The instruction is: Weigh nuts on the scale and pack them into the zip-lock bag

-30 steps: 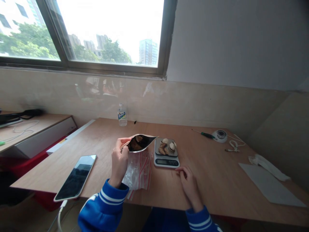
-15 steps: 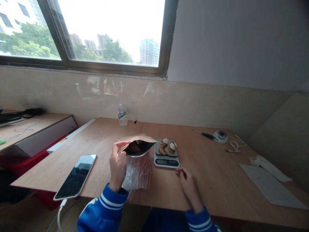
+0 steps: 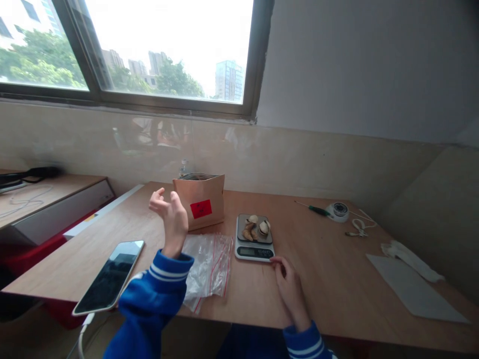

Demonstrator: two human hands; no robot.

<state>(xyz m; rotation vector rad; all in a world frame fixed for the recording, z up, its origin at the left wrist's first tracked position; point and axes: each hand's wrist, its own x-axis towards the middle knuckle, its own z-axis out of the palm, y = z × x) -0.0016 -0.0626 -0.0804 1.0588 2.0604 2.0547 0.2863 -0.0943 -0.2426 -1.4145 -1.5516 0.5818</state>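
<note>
Beneath the window, our table (image 3: 337, 279) now carries the bag (image 3: 200, 202) upright; our left hand (image 3: 169, 214) has released it and hovers beside it, fingers loose. Our right hand (image 3: 287, 284) rests curled and empty just before the scale (image 3: 254, 237), bearing pieces.

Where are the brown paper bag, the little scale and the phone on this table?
Paper bag (image 3: 204, 207): head view, on its front face beside the red label.
Scale (image 3: 254, 252): head view, on its display strip at the near edge.
Phone (image 3: 109, 275): head view, middle of its dark screen.
</note>
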